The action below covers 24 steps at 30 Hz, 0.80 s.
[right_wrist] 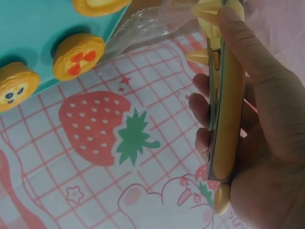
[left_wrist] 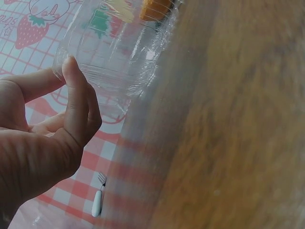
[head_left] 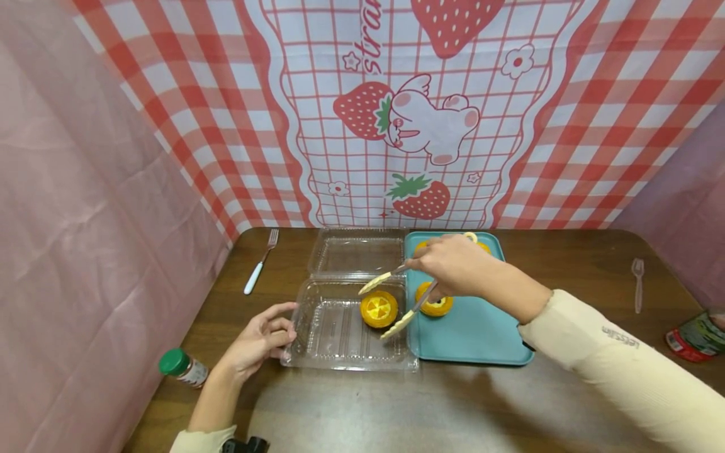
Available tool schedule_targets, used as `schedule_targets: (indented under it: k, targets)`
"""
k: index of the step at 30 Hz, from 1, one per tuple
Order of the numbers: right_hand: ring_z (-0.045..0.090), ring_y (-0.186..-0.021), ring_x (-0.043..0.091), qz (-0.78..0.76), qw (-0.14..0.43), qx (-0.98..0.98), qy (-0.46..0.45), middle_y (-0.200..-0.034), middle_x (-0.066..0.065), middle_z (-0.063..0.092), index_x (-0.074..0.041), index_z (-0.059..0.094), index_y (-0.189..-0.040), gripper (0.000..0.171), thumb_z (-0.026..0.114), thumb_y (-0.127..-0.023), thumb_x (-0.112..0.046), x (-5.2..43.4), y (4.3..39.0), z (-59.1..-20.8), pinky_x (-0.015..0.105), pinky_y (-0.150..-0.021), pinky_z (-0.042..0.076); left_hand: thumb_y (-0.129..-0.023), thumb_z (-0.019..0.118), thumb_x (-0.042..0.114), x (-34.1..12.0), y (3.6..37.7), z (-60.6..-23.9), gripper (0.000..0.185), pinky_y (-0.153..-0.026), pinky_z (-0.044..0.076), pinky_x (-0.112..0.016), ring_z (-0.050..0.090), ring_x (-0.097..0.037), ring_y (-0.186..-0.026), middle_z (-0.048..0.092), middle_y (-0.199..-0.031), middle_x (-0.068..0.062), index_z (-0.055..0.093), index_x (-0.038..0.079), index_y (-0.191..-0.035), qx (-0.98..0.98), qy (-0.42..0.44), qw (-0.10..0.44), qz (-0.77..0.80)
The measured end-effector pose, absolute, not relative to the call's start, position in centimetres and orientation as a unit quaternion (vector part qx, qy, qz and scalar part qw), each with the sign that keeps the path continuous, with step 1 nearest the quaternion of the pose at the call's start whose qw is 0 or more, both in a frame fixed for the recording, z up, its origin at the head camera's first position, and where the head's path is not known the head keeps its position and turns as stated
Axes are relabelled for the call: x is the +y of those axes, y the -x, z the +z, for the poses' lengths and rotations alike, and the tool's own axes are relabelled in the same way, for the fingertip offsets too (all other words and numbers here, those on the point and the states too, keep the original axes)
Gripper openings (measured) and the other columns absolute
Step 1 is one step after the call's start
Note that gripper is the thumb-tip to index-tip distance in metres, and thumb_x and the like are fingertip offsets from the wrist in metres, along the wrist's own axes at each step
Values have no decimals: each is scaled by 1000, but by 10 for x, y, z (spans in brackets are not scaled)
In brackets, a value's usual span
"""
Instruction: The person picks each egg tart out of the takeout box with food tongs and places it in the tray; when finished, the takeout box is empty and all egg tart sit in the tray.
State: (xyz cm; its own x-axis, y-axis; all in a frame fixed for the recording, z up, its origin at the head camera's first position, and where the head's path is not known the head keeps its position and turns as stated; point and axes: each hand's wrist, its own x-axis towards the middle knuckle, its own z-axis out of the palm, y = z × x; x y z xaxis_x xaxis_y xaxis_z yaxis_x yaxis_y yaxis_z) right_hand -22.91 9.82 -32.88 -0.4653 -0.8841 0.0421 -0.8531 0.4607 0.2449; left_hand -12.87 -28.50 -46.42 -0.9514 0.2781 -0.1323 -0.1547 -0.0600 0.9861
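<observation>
My left hand [head_left: 260, 340] pinches the left rim of a clear plastic clamshell container [head_left: 334, 362], whose lid [head_left: 362, 255] lies folded back. An egg tart [head_left: 378, 309] topped with yellow-orange wedges sits in the right half of its base. My right hand [head_left: 455, 264] holds tongs [right_wrist: 228, 114] with cream-coloured tips. Their tips are spread apart, one on each side of the tart; whether they touch it I cannot tell. Beside the container is a teal tray [head_left: 481, 333] bearing a blueberry-topped tart [right_wrist: 16, 88], a tart with red pieces [right_wrist: 78, 56] and another tart [right_wrist: 100, 5], partly cut off.
A fork with a pale handle [head_left: 255, 277] lies at the back left, and a clear plastic fork [head_left: 638, 286] at the right. Near the left edge is a green-capped jar [head_left: 187, 370]. A can [head_left: 696, 336] stands at the right edge. A checkered strawberry cloth [head_left: 419, 126] hangs behind.
</observation>
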Motion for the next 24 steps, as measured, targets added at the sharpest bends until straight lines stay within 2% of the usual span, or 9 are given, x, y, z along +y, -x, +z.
schedule_targets:
  k: [3,9,16,18,24]
  targets:
    - [66,-93,21,-127,62,-854,-501,-104,0,72,-15,69,-126,73,87,-66,-53,91,228,-326,35,-70,57,-90,62,-7,-285,128,-465,62,-56,54,-24,57,-12,-70,57,-87,-3,32,-10,-144,669,-49,148,726]
    - [62,-80,17,-179,50,-855,-485,-85,-6,69,-18,72,-115,65,88,-65,-54,77,226,-320,30,-56,52,-90,62,-8,-286,129,-465,62,-56,54,-23,58,-11,-71,57,-87,-4,32,-10,-144,666,-53,146,729]
    - [61,-76,16,-187,19,-864,-467,-87,-4,69,-18,73,-108,57,88,-66,-53,69,224,-319,30,-58,53,-90,62,-8,-287,129,-466,62,-55,54,-23,58,-11,-70,57,-88,-4,31,-11,-143,663,-58,147,732]
    - [60,-74,15,-183,17,-866,-464,-85,-3,69,-18,73,-102,54,88,-65,-53,68,224,-319,30,-58,53,-90,62,-8,-287,129,-466,61,-55,54,-23,58,-11,-70,57,-88,-4,31,-11,-143,662,-59,146,733]
    - [50,-60,14,-176,2,-877,-447,-67,-8,57,-19,66,-79,46,88,-63,-56,66,223,-319,30,-48,44,-90,62,-8,-287,129,-467,60,-55,54,-23,58,-11,-70,57,-88,-4,33,-10,-143,659,-61,144,736]
